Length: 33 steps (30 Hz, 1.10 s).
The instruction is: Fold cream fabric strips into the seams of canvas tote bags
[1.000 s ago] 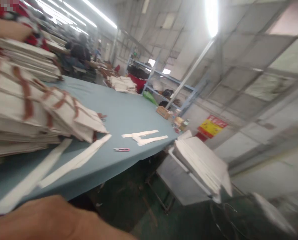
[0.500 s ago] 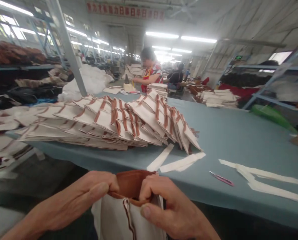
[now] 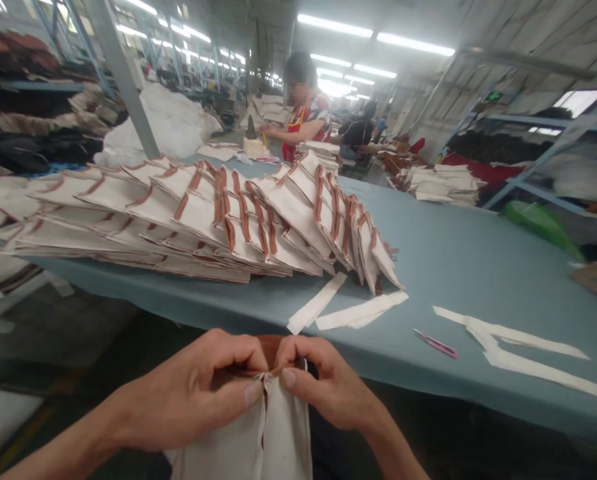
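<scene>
A cream fabric bag [image 3: 238, 440] with a brown lining hangs below the table's front edge, its opening upward. My left hand [image 3: 203, 393] pinches the rim just left of a vertical seam, thumb outside and fingers over the edge. On the other side of that seam my right hand [image 3: 323, 380] grips the rim the same way. The two thumbs are close together at the seam's top. The bag's lower part runs out of view, and the hands hide most of its opening.
Stacked cream pieces with brown edging [image 3: 198, 213] cover the blue-grey table's [image 3: 428, 247] left half. White strips [image 3: 358, 310] lie before them, more strips [image 3: 523, 353] at right. Pink-handled thread snips [image 3: 435, 343] lie near the front edge. A co-worker [image 3: 305, 110] stands beyond the table.
My hands have come together at the seam, the left moving right along the rim. The bag's opening is narrower and mostly covered. The camera view has tilted slightly.
</scene>
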Motion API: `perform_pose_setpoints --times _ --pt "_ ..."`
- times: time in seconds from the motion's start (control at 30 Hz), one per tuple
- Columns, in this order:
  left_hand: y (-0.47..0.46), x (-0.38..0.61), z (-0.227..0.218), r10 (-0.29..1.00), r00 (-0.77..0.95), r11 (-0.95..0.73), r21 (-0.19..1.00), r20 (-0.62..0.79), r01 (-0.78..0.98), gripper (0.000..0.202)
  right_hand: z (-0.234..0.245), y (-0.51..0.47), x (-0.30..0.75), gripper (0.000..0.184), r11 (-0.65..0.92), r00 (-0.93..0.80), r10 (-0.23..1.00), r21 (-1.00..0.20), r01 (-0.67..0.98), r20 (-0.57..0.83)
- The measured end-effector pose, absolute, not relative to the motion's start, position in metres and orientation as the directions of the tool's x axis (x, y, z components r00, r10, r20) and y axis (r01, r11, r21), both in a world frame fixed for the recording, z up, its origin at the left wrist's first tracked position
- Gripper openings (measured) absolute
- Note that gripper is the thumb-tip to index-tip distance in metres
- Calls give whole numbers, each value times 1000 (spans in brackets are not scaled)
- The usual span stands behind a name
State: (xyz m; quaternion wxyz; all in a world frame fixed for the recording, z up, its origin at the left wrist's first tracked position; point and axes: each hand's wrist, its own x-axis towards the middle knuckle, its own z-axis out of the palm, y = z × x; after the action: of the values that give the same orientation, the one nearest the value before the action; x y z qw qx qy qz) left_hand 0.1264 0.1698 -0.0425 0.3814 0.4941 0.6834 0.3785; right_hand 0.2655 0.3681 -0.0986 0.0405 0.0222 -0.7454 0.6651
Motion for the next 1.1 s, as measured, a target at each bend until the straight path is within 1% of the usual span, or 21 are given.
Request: perform_pose_setpoints --times 0.1,0.23,0.33,0.43,0.5,0.57,0.63,0.73,0.8,0.9,1.0,1.1 --pt "175 125 -52 958 -234 225 937 -164 266 24 -109 367 261 57 89 -996 31 -993 -84 87" --pt "179 127 -59 945 -299 200 959 -135 198 21 -113 367 260 43 79 -992 48 -991 -110 114" --pt "180 130 -58 932 -337 187 974 -135 126 20 -104 367 264 29 131 -984 73 -979 -154 165" --pt "178 133 -54 936 -321 176 982 -147 63 21 -89 364 270 20 233 -970 78 -950 -206 229" --pt "175 136 -51 937 -322 179 977 -135 113 24 -81 361 273 18 310 -958 72 -919 -245 279" --pt "171 139 -49 935 -336 194 956 -113 220 28 -76 357 275 18 365 -944 64 -888 -280 324" --pt "166 141 -49 930 -353 218 925 -101 310 29 -73 352 277 18 402 -938 64 -869 -289 342" --pt "161 144 -50 923 -372 246 888 -93 388 28 -71 346 278 13 446 -930 66 -845 -296 360" --pt "158 145 -49 920 -388 239 867 -58 437 27 -69 343 277 10 503 -909 57 -799 -330 412" --pt "155 145 -48 904 -427 216 829 30 516 24 -64 340 273 8 595 -855 23 -694 -405 518" --pt "154 143 -49 897 -439 216 817 51 535 23 -58 337 269 10 633 -824 1 -638 -439 567" --pt "154 139 -53 906 -424 235 841 -8 487 22 -54 335 266 16 706 -814 -25 -567 -425 580"
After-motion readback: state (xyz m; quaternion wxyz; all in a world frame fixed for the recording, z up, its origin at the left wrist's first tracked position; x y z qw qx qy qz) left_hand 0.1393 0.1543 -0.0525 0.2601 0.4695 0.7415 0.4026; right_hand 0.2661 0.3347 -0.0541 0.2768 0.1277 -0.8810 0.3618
